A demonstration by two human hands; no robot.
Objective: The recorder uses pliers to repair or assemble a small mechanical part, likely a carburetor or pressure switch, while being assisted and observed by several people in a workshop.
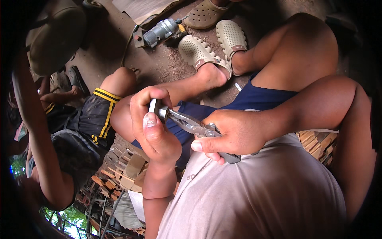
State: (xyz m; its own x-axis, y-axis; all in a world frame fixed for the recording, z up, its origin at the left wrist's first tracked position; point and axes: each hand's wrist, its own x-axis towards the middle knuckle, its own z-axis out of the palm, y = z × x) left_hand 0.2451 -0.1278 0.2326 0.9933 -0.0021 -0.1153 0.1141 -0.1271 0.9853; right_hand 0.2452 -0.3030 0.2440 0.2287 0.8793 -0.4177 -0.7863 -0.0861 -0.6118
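My left hand (153, 131) is closed around a small shiny metal fitting (162, 113), with a round collar and a flat plate-like end, held between thumb and fingers. In my right hand (240, 129) is a pair of worn metal pliers (189, 122), gripped round the handles with the thumb along the joint. Their serrated jaws point left, and the tips meet the collar of the fitting. Whether the jaws clamp it or only press against it, I cannot tell. Both hands are above my lap, in front of my light shirt (246, 191).
A grey power tool (161, 32) with a bit lies on the dusty ground, its cord (129, 44) trailing away. My beige clogs (197, 49) are beside it. Another person in black shorts with yellow stripes (95, 113) sits close on the left. Wood offcuts (129, 169) are piled behind.
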